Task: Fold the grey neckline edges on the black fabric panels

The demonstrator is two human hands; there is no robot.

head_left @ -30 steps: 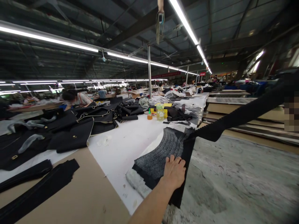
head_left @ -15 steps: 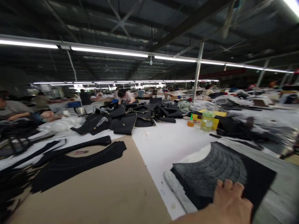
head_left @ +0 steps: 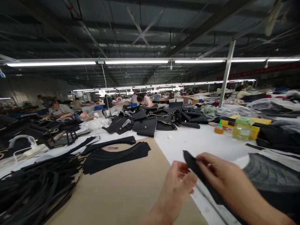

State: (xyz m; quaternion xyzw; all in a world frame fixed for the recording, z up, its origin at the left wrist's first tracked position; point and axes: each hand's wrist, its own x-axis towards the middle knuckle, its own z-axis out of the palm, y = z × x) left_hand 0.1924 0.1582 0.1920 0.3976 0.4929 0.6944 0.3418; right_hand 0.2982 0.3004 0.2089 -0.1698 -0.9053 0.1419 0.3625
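Both my hands are raised over the brown cardboard sheet (head_left: 122,187) at the table's near edge. My right hand (head_left: 222,176) pinches a narrow black fabric strip (head_left: 194,165) near its upper end. My left hand (head_left: 178,184) is curled with its fingertips on the same strip, just left of the right hand. To the right lies a grey and black quilted fabric panel (head_left: 269,175) flat on the white table (head_left: 201,140). Curved black fabric pieces (head_left: 114,153) lie on the cardboard ahead of my hands.
A heap of black strips (head_left: 35,187) fills the left near corner. Dark jackets (head_left: 150,120) are piled mid-table. An orange glue bottle (head_left: 219,128), a clear jar (head_left: 241,129) and a yellow box (head_left: 253,123) stand at right. Seated people (head_left: 58,111) work at far tables.
My view swung left. My left hand lifted off the quilted panel, and my right hand came into view; both now grip a black strip in front of me.
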